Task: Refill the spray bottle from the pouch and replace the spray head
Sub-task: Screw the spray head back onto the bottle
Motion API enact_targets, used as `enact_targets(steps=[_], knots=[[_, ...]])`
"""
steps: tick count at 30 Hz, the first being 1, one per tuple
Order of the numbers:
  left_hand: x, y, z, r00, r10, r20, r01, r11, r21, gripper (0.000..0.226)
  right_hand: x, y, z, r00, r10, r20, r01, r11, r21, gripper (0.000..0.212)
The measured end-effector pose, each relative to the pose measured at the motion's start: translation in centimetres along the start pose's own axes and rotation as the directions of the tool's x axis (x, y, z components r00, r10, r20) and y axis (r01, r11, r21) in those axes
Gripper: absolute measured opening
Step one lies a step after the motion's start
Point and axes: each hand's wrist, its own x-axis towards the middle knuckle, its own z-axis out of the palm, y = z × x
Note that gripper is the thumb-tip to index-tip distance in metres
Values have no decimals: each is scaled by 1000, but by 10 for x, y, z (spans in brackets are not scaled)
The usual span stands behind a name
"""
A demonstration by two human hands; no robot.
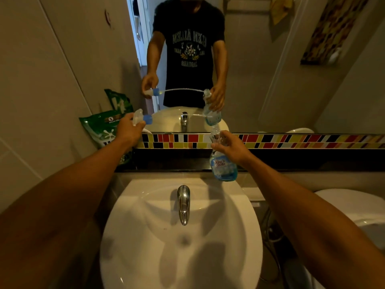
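Note:
My right hand [230, 146] grips the neck of a clear spray bottle [223, 167] with a blue label and a little blue liquid at its bottom, held above the sink's back edge. My left hand [129, 128] holds the white spray head with a blue collar [143, 118], lifted off to the left. Its thin dip tube [195, 115] stretches right toward the bottle's mouth. A green refill pouch [100, 128] leans against the left wall on the dark counter, behind my left hand.
A white round sink [239, 215] with a chrome tap [183, 203] lies below my hands. A mirror [270, 80] above a coloured tile strip [291, 140] reflects a person. A toilet [354, 207] stands at the right.

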Motion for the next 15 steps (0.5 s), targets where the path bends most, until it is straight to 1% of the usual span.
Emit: enact_targets(steps=[7, 15], knots=[[-12, 17, -19, 997, 51, 65, -54, 998, 41, 47, -7, -1, -9, 998, 56, 12, -55, 998, -30, 43], [-24, 31, -22, 991, 80, 106, -88, 994, 70, 47, -14, -5, -8, 999, 46, 15, -46, 999, -25, 39]])
